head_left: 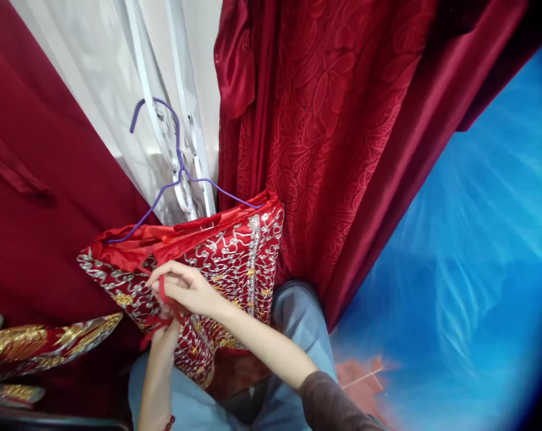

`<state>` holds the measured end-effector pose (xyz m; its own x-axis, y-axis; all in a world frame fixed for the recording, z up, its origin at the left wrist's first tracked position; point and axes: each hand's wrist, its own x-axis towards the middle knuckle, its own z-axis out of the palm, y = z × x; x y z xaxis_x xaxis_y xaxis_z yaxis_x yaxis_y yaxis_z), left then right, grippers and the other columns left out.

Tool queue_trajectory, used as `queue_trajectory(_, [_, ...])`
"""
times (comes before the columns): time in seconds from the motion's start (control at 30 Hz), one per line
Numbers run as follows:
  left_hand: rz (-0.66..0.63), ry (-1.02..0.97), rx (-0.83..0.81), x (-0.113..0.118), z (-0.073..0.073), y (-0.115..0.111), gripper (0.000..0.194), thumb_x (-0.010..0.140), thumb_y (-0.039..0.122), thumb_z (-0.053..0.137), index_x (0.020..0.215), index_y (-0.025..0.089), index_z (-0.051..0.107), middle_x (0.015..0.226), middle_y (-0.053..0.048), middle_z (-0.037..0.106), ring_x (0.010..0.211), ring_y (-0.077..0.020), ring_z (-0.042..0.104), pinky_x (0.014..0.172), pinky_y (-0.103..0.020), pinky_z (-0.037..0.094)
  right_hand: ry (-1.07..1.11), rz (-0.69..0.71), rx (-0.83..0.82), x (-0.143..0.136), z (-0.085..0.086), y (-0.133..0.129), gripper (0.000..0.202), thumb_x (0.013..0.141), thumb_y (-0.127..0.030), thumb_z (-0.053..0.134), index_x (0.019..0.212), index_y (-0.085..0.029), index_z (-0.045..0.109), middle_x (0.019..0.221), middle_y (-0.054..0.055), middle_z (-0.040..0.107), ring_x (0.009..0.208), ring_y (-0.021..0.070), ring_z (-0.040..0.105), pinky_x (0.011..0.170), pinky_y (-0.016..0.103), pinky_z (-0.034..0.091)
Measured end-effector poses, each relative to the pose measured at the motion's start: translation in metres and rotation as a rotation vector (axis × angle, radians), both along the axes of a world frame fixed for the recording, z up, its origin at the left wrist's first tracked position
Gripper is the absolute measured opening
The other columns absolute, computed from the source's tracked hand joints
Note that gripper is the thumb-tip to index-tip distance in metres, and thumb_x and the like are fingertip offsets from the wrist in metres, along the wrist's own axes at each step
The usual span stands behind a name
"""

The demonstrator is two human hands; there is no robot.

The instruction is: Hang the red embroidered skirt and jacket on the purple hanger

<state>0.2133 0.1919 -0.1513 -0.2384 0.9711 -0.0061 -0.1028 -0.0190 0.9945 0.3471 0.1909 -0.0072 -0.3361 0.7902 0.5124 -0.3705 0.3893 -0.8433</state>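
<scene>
Pinching a red cord (163,288) between thumb and fingers, the right hand (187,288) is in front of a red embroidered skirt (239,263), left of the view's centre, toward 8 o'clock. The left hand (165,326) is just below it, the cord running down across its fingers; these are partly hidden, so how tightly they close cannot be told. Silver and gold embroidery covers the skirt below its gathered red satin waistband, where a purple hanger (179,143) sits, its hook curving up toward 11 o'clock. Behind the hook are white metal bars (174,72). Patterned red fabric (333,120) hangs toward 1 o'clock, bright blue fabric (486,251) spreads toward 3, and blue-clad knees (302,323) show toward 6. Gold-and-silver embroidered pieces (50,347) lie at the 8 o'clock edge.
</scene>
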Motion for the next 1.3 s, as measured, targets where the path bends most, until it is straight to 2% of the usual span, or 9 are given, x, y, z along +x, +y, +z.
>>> queue_trajectory(0.1, [0.11,-0.013,0.17,-0.009,0.041,-0.004,0.034,0.069,0.038,0.079,0.094,0.021,0.064,0.101,-0.004,0.071,0.096,-0.0204,0.068,0.095,-0.036,0.052,-0.079,-0.208,0.075,0.006,0.005,0.005,0.01,0.091,-0.024,0.059,0.095,-0.018,0.065,0.092,0.003,0.064,0.079,0.0113,0.058,0.078,0.025,0.05])
queue_trajectory(0.2, [0.234,-0.001,0.395,-0.011,0.091,-0.008,0.032,0.079,0.042,0.071,0.1,0.019,0.067,0.103,-0.005,0.071,0.1,-0.019,0.068,0.1,-0.033,0.05,-0.279,-0.425,0.221,0.015,0.013,0.01,0.011,0.087,-0.019,0.058,0.092,-0.018,0.069,0.087,0.001,0.059,0.072,0.0101,0.052,0.074,0.025,0.049])
queue_trajectory(0.33, [0.022,0.099,0.422,0.001,0.139,0.0,0.037,0.084,0.05,0.061,0.094,0.016,0.072,0.101,-0.008,0.073,0.1,-0.0212,0.068,0.094,-0.03,0.052,-0.43,-0.554,0.368,0.018,0.018,0.014,0.014,0.087,-0.019,0.057,0.096,-0.018,0.068,0.089,0.002,0.058,0.08,0.0129,0.055,0.08,0.028,0.05])
queue_trajectory(0.47, [-0.113,0.256,0.388,0.018,0.165,0.012,0.03,0.076,0.043,0.075,0.087,0.016,0.07,0.087,-0.005,0.073,0.081,-0.0176,0.068,0.078,-0.025,0.053,-0.552,-0.653,0.472,0.017,0.015,0.015,0.015,0.09,-0.021,0.055,0.096,-0.015,0.067,0.09,0.005,0.058,0.086,0.0162,0.056,0.082,0.03,0.051])
queue_trajectory(0.6, [-0.104,0.363,0.402,0.023,0.171,0.02,0.03,0.082,0.045,0.069,0.077,0.016,0.064,0.073,-0.003,0.068,0.067,-0.0143,0.063,0.064,-0.022,0.049,-0.649,-0.641,0.576,0.021,0.011,0.016,0.017,0.091,-0.017,0.052,0.1,-0.014,0.067,0.097,0.007,0.06,0.092,0.0164,0.057,0.089,0.03,0.051])
queue_trajectory(0.83, [-0.329,0.349,0.226,0.007,0.158,0.027,0.036,0.079,0.052,0.073,0.083,0.019,0.058,0.065,0.003,0.06,0.058,-0.0118,0.057,0.056,-0.02,0.047,-0.899,-0.689,0.733,0.029,-0.001,0.019,0.024,0.096,-0.024,0.05,0.105,-0.015,0.071,0.105,0.012,0.061,0.097,0.0217,0.053,0.089,0.037,0.051])
queue_trajectory(1.0, [-0.482,0.202,0.123,0.004,0.161,0.021,0.045,0.071,0.054,0.08,0.084,0.019,0.055,0.063,0.004,0.061,0.054,-0.0109,0.055,0.055,-0.02,0.047,-0.779,-0.554,0.689,0.035,-0.007,0.019,0.026,0.086,-0.017,0.054,0.105,-0.018,0.073,0.11,0.011,0.058,0.1,0.0211,0.053,0.092,0.04,0.051])
queue_trajectory(1.17, [-0.255,0.179,0.256,0.008,0.159,0.021,0.039,0.078,0.053,0.074,0.091,0.018,0.062,0.074,0.001,0.067,0.06,-0.0099,0.058,0.061,-0.02,0.049,-0.527,-0.443,0.516,0.034,-0.002,0.019,0.025,0.091,-0.018,0.051,0.112,-0.017,0.065,0.108,0.009,0.06,0.094,0.0165,0.058,0.088,0.035,0.052])
queue_trajectory(1.3, [-0.016,0.285,0.408,0.007,0.158,0.026,0.034,0.072,0.045,0.081,0.084,0.015,0.071,0.071,-0.001,0.066,0.063,-0.0106,0.059,0.062,-0.02,0.048,-0.344,-0.518,0.226,0.039,0.009,0.019,0.026,0.094,-0.031,0.055,0.115,-0.017,0.053,0.084,-0.001,0.057,0.072,0.0112,0.054,0.067,0.024,0.047])
